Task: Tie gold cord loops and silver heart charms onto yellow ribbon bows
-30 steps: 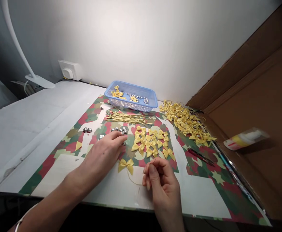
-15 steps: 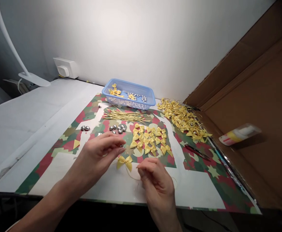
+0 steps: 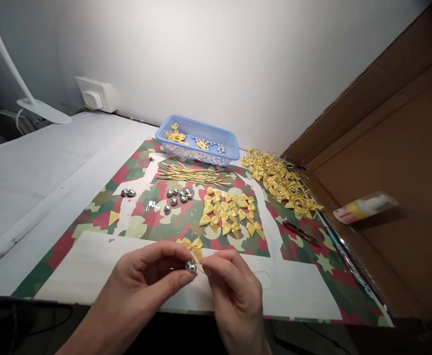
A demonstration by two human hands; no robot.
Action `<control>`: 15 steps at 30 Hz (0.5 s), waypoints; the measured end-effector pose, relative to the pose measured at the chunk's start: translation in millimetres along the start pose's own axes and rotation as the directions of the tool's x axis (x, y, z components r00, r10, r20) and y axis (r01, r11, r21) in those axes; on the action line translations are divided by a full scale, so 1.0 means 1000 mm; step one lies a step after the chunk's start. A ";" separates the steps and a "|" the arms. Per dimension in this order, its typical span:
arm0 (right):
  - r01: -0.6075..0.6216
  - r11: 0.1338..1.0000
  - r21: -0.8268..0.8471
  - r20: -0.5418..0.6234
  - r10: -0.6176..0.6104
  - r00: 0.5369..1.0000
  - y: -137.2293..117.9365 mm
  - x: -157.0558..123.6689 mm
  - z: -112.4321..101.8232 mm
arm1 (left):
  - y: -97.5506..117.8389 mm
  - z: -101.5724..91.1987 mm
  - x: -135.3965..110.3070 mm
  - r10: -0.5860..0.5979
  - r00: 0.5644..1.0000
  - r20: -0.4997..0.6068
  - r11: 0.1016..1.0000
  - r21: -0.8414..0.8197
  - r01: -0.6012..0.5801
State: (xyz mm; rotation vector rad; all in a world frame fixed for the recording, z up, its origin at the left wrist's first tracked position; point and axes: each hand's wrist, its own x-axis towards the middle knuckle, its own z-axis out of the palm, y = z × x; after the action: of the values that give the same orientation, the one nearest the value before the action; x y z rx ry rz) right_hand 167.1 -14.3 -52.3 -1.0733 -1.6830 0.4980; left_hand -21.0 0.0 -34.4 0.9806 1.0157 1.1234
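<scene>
Between thumb and fingers of my left hand (image 3: 147, 276) is a small silver jingle bell (image 3: 191, 266). My right hand (image 3: 234, 281) pinches a thin yellow cord (image 3: 200, 264) right beside the bell; whether the cord passes through the bell's loop I cannot tell. Just behind my fingertips lies a yellow ribbon bow (image 3: 195, 246), partly hidden by my left hand. A loop of cord shows to the right of my right hand. Several more silver bells (image 3: 174, 201) sit on the patterned sheet, with rows of yellow bows (image 3: 231, 214) to their right.
A blue basket (image 3: 197, 123) holding bows and bells stands by the wall, with a bundle of yellow cords (image 3: 192, 174) before it. Finished-looking bows with cords (image 3: 282, 182) are heaped at right, near red-handled tweezers or snips (image 3: 301, 233), a bottle (image 3: 364, 207) and cardboard (image 3: 386, 123).
My left hand has come down and toward me with the bell, from near the bell group to the cord end. My right hand has shifted slightly left, so both hands now meet.
</scene>
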 end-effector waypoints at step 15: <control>0.004 1.000 0.030 -0.008 -0.003 1.000 -0.003 0.003 0.002 | -0.011 0.003 0.000 0.024 0.996 0.082 1.000 0.007 -0.025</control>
State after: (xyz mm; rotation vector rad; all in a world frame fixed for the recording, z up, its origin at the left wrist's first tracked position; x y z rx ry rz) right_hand 163.7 -12.9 -48.7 -1.0490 -1.6650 0.5147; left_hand -15.3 -1.7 -44.7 1.0395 0.9449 1.0917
